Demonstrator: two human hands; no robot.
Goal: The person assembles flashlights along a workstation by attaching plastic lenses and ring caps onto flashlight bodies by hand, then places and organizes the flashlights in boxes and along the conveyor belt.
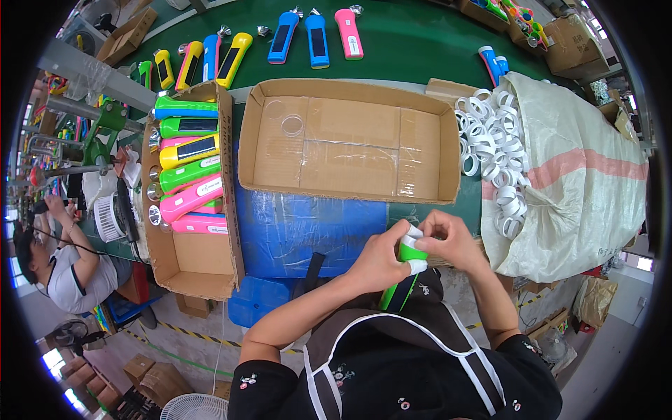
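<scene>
Green flashlight (400, 283) sits low in the centre of the frame, clasped at its head by both hands. Left hand (381, 259) grips from the left, right hand (448, 241) from the right, fingers pinching a white ring (414, 246) at its top. Above lies an open cardboard box (350, 140); at right, a sack (574, 175) spills white rings (493, 133).

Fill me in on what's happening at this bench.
A person holds a green flashlight upright with both hands: the left hand grips its head, and the right hand presses a white ring on top. More white rings spill from a sack. Finished flashlights fill the left box; the middle cardboard box is nearly empty.
</scene>
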